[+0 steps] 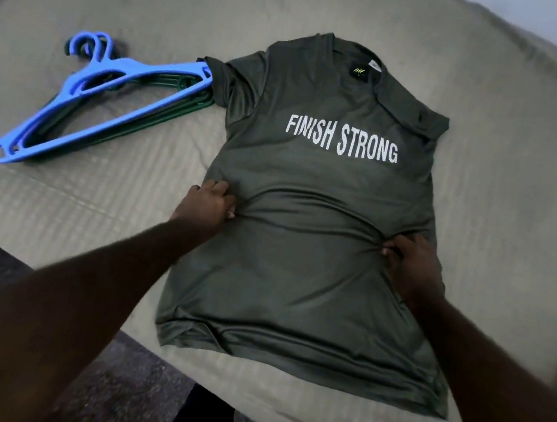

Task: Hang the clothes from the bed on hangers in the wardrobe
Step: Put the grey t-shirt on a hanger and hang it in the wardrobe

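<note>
T-shirt [304, 290], dark green with FINISH STRONG across the chest, lies face up on the bed [69, 199], not yet on a hanger. The hangers [114, 72], blue ones stacked on green, rest on the bed just beside its sleeve, one end meeting the sleeve. No wardrobe in view. Judgement: early stage, nothing seen hung, and this garment remains to be fitted and carried over. Both arms reach forward; the left hand [209, 201] pinches fabric at one side of the waist, the right hand [411, 259] pinches the opposite side, with creases drawn between them
</note>
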